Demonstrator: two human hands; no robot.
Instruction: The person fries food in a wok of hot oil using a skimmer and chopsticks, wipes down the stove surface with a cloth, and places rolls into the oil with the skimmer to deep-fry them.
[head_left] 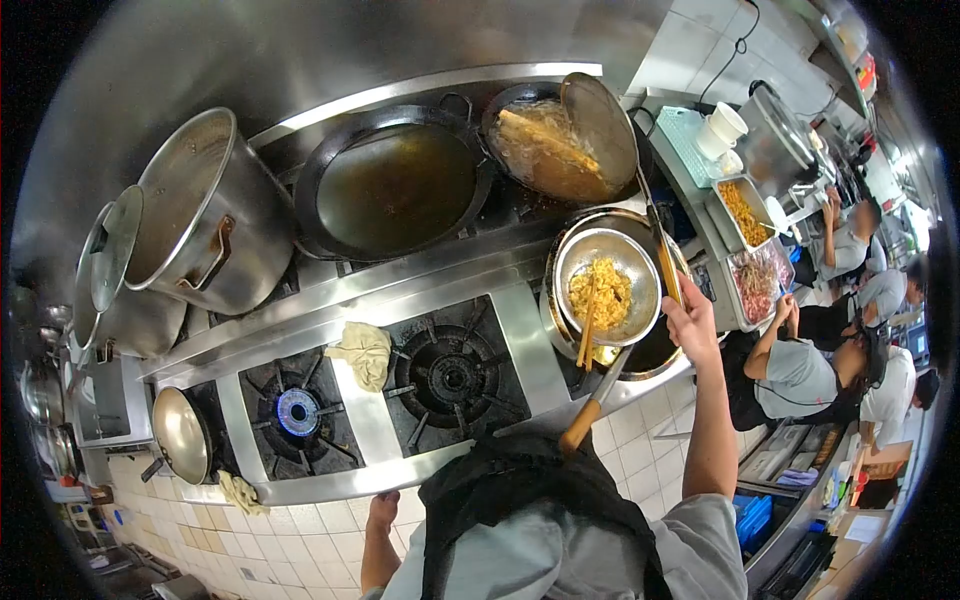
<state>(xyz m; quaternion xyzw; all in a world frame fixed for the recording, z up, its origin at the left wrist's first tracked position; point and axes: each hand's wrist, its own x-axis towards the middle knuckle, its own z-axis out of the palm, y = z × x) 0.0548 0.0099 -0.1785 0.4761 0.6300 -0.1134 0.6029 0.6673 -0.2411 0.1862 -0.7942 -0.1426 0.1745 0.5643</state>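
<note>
My right hand is closed around the wooden handle of a mesh skimmer, whose round head is over the far-right wok. Bubbling brown oil fills that wok, and a long golden piece of frying food lies in it. Just left of my right hand, a metal bowl holds yellow crumbly food with wooden chopsticks resting in it. The bowl sits over a larger pot. Down by the stove's front edge, my left hand hangs with its fingers curled, apparently around nothing.
A wok of dark oil and a tall stockpot stand at the back. One front burner burns blue. A cloth lies between burners. A wooden-handled utensil juts toward my apron. Food trays and co-workers are at right.
</note>
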